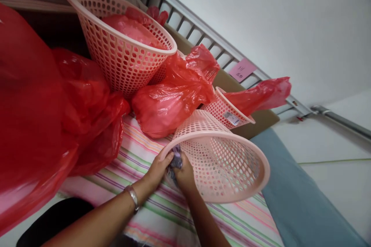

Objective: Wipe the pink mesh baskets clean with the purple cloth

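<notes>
A big glossy red plastic bag fills the left edge, a round pale-pink perforated plastic basket tilting at upper left. At lower centre, on striped multicoloured fabric, the left hand has its fingers closed on a crumpled grey-purple cloth, at the rim of a tipped light-pink perforated plastic basket; the right hand, fingers curled, pinches the same cloth just inside the basket's mouth, which faces lower right
</notes>
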`<action>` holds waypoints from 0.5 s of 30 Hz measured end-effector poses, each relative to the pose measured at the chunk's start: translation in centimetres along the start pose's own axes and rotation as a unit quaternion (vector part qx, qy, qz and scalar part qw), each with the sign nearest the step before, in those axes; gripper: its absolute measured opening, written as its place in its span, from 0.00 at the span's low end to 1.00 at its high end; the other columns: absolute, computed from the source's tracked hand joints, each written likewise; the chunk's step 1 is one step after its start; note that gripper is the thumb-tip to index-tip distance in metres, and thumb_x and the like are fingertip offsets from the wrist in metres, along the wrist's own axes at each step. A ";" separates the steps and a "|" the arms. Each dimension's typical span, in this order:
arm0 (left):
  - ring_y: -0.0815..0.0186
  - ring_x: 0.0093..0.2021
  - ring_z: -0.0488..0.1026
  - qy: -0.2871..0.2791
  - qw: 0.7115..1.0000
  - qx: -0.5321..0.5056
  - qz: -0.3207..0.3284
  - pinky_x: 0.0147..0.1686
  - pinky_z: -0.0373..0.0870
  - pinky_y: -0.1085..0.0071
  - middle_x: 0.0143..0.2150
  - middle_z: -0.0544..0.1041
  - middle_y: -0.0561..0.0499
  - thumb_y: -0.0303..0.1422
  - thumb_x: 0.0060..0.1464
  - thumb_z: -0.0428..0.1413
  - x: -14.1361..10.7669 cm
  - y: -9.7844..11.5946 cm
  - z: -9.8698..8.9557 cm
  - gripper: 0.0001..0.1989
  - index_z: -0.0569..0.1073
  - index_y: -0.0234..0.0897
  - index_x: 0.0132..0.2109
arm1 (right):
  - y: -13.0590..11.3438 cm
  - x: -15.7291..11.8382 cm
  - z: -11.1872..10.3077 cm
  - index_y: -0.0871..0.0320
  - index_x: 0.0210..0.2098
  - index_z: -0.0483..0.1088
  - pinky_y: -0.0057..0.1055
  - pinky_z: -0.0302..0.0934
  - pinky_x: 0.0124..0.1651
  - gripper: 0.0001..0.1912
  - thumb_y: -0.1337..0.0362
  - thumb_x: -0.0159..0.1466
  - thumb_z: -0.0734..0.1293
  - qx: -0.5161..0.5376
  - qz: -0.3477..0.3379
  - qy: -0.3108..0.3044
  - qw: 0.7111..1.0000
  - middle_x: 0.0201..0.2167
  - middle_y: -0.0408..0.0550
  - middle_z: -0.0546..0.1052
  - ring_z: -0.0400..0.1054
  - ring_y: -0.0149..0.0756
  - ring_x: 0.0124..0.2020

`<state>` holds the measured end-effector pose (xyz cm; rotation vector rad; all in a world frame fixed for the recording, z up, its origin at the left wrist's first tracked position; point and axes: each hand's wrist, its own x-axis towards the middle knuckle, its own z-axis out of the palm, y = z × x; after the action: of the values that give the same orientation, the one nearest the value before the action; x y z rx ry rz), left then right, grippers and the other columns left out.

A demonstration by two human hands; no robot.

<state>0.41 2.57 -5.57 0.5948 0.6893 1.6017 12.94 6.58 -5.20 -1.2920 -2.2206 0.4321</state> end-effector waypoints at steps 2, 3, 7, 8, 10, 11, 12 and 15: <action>0.56 0.54 0.68 0.012 1.000 -0.004 -0.008 0.57 0.59 0.61 0.46 0.78 0.46 0.44 0.51 0.57 -0.1 -0.1 -0.1 0.23 0.72 0.36 0.51 | -1.0 -2.3 -0.4 0.55 0.40 0.65 0.33 0.61 0.40 0.17 0.71 0.50 0.58 -0.006 -0.052 -0.011 0.999 0.35 0.46 0.72 0.66 0.38 0.37; 0.57 0.52 0.70 0.015 1.000 -0.006 -0.015 0.56 0.60 0.61 0.43 0.78 0.47 0.44 0.51 0.57 -0.2 -0.1 -0.1 0.23 0.72 0.36 0.50 | -1.3 -3.3 -0.6 0.55 0.38 0.64 0.33 0.61 0.39 0.15 0.71 0.51 0.58 -0.016 -0.080 -0.016 0.997 0.34 0.46 0.71 0.65 0.38 0.36; 0.57 0.48 0.72 0.021 0.999 -0.005 -0.039 0.54 0.62 0.62 0.37 0.79 0.48 0.45 0.50 0.57 -0.5 -0.1 0.1 0.23 0.73 0.34 0.49 | -1.3 -4.5 -1.5 0.55 0.33 0.63 0.33 0.59 0.36 0.07 0.69 0.55 0.58 -0.052 -0.129 -0.046 0.989 0.30 0.46 0.69 0.63 0.38 0.33; 0.57 0.48 0.72 0.018 0.999 -0.002 -0.038 0.54 0.62 0.62 0.37 0.79 0.48 0.45 0.51 0.57 -0.5 -0.1 0.1 0.23 0.73 0.34 0.49 | -1.1 -4.2 -1.6 0.55 0.32 0.64 0.33 0.59 0.35 0.06 0.68 0.55 0.58 -0.056 -0.120 -0.050 0.990 0.30 0.46 0.69 0.63 0.38 0.33; 0.58 0.48 0.72 0.011 1.000 0.001 -0.022 0.55 0.61 0.62 0.40 0.79 0.47 0.45 0.51 0.57 -0.3 -0.1 0.1 0.23 0.73 0.34 0.49 | -0.7 -2.9 -1.5 0.55 0.33 0.65 0.32 0.59 0.36 0.07 0.68 0.55 0.58 -0.046 -0.077 -0.050 0.995 0.31 0.46 0.71 0.65 0.38 0.33; 0.58 0.48 0.72 0.008 1.000 0.002 -0.011 0.55 0.61 0.62 0.42 0.79 0.47 0.45 0.51 0.56 -0.2 -0.1 0.1 0.23 0.73 0.34 0.49 | -0.5 -2.1 -1.4 0.55 0.34 0.65 0.32 0.60 0.37 0.07 0.67 0.55 0.59 -0.034 -0.050 -0.046 0.997 0.31 0.46 0.71 0.65 0.38 0.34; 0.58 0.49 0.71 0.007 1.000 0.002 -0.002 0.56 0.60 0.62 0.44 0.78 0.46 0.45 0.51 0.56 0.0 0.0 0.0 0.24 0.73 0.33 0.50 | -0.3 -1.1 -1.1 0.55 0.35 0.66 0.32 0.60 0.38 0.08 0.67 0.55 0.59 -0.021 -0.024 -0.040 0.999 0.32 0.46 0.72 0.66 0.38 0.35; 0.56 0.53 0.69 0.009 1.000 0.003 0.007 0.57 0.59 0.61 0.49 0.76 0.44 0.46 0.52 0.56 0.3 0.2 -0.2 0.27 0.71 0.33 0.54 | 0.6 1.9 -0.2 0.55 0.39 0.67 0.33 0.61 0.42 0.12 0.66 0.55 0.59 -0.003 0.016 -0.004 1.000 0.35 0.46 0.74 0.68 0.39 0.38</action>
<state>0.14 2.82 -5.55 0.5913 0.7064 1.6200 12.77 8.51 -4.79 -1.3319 -2.2121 0.4427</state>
